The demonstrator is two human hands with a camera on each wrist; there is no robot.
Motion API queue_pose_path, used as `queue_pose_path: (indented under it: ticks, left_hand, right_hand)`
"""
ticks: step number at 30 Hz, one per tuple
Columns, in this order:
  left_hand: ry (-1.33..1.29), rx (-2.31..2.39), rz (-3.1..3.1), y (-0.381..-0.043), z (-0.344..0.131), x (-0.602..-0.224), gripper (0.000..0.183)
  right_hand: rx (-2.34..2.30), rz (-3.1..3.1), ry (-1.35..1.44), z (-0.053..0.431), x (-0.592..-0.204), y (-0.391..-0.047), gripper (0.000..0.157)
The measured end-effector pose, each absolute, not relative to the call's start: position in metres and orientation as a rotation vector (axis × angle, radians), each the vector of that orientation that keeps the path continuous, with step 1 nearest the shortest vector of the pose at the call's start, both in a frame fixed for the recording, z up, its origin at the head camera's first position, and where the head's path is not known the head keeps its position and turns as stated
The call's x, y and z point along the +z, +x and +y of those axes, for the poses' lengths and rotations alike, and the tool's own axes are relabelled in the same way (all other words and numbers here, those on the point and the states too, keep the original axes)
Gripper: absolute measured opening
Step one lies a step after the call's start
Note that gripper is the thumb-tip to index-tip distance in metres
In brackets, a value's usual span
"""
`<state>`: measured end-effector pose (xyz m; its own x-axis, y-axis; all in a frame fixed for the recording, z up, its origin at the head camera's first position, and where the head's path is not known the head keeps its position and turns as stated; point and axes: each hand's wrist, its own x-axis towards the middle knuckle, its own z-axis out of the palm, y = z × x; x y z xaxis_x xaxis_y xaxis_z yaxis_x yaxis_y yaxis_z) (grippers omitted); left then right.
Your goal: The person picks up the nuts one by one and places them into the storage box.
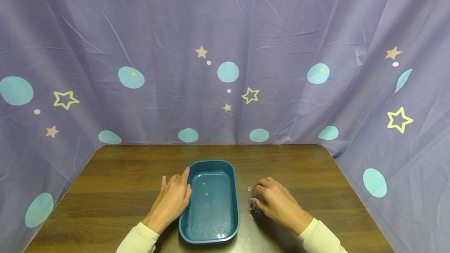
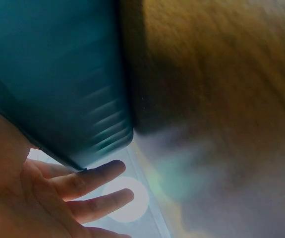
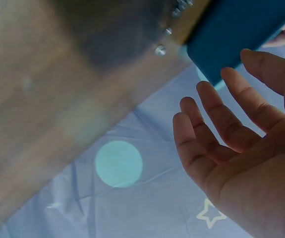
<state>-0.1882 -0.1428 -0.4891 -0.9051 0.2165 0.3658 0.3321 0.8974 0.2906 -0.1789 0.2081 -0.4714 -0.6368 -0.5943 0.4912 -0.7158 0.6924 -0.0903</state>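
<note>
Two pale yellow sleeves (image 1: 140,239) come in closest, at seven and five o'clock. Past them, on a brown wooden table (image 1: 123,182), sits a blue-green tray (image 1: 211,221), down at six o'clock. The left hand (image 1: 170,198) is at the tray's nine o'clock side. It is open, with its fingers long and straight, and it touches the rim between ten and eleven o'clock (the left wrist view shows the fingers poking out past a corner).

Two tiny see-through rings (image 1: 206,194) lie in the tray, near eleven o'clock from its middle. More little rings (image 1: 251,209) are in a loose bunch on the table, at the tray's three o'clock side (they look shiny up close). The right hand (image 1: 275,204) is just beside that bunch, farther out at three o'clock. It is open too, its fingers softly bent, with a gap between thumb and fingertips.

At twelve o'clock hangs a purple curtain (image 1: 168,89) with blue spots and stars.
</note>
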Motion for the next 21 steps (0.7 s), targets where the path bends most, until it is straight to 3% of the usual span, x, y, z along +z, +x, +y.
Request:
queue_pose_path:
  ticks: [21]
  left_hand:
    - [-0.412, -0.517, -2.728, -0.187, -0.143, -0.490, 0.055]
  right_hand:
    - [0.290, -2.505, 1.025, 0.217, -0.512, -0.169, 0.021]
